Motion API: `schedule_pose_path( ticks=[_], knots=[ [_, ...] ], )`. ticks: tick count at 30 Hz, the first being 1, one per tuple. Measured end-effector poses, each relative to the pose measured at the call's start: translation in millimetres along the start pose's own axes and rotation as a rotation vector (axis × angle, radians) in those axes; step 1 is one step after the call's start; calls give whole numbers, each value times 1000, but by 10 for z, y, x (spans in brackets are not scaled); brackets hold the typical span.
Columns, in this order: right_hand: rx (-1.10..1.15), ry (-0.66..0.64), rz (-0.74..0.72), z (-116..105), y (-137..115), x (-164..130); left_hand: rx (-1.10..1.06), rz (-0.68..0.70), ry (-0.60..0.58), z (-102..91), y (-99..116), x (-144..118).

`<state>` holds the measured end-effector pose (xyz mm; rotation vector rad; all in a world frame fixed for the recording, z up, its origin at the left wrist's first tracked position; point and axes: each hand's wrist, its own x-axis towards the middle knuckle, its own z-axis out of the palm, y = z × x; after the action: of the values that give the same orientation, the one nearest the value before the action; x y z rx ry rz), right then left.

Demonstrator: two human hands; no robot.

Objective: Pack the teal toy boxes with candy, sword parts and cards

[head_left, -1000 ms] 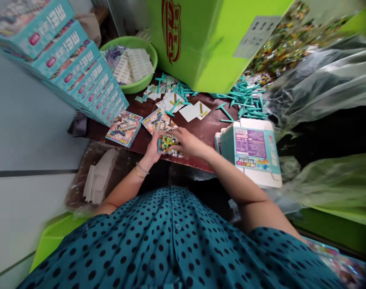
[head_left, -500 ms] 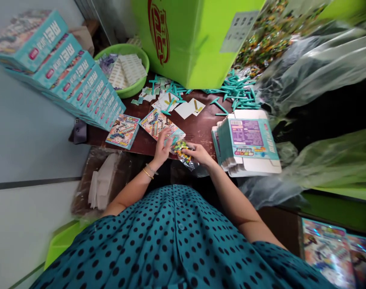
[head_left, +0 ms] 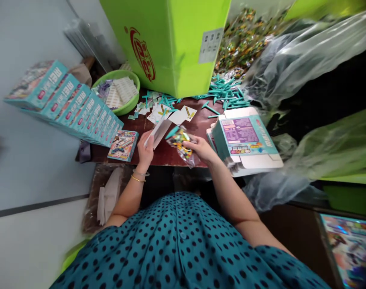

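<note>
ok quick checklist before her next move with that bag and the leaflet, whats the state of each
1. Left hand grips the folded leaflet, raised off the table: ok.
2. Right hand pinches the clear bag of coloured pieces: ok.
3. Bag sealed: cannot tell, the picture is too blurred.
4. Flat box blank within reach beside the right hand: ok.
5. Teal plastic pieces and small cards on hand at the back of the table: ok.
6. Bare table in front of the hands: ok, a brown strip shows.
</note>
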<state>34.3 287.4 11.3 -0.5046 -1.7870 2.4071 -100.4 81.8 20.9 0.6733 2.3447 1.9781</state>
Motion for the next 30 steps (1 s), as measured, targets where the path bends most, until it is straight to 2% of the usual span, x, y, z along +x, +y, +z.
schedule_pose_path(
  ticks=[3, 6, 8, 10, 13, 16, 20, 23, 25, 27, 30],
  knots=[
    [-198, -100, 38, 222, -181, 282, -2, -22, -48, 80, 47, -110],
    [-657, -70, 88, 294, -292, 464, 92, 30, -178, 250, -16, -273],
    [-867, -85, 97, 309, -334, 532, 129, 43, -218, 353, -52, -358],
    [-903, -150, 111, 320, -355, 594, 116, 26, -189, 412, -62, -397],
    [-788, -224, 144, 302, -369, 686, 45, -60, -209, 415, -42, -379],
    [-656, -186, 78, 213, -394, 667, -13, -139, -236, 386, -6, -330],
    [-616, -26, -111, 206, -408, 414, -52, -146, -100, 398, 65, -273],
    [-809, 104, -289, 453, -378, 269, -29, -127, -6, 402, 137, -223],
    [-936, 173, -344, 652, -371, 255, -22, -143, 26, 367, 186, -171],
    [-973, 256, -436, 777, -388, 292, -39, -191, 105, 301, 224, -96],
    [-829, 375, -584, 794, -399, 397, -178, -264, 241, 183, 251, 58]
  ],
)
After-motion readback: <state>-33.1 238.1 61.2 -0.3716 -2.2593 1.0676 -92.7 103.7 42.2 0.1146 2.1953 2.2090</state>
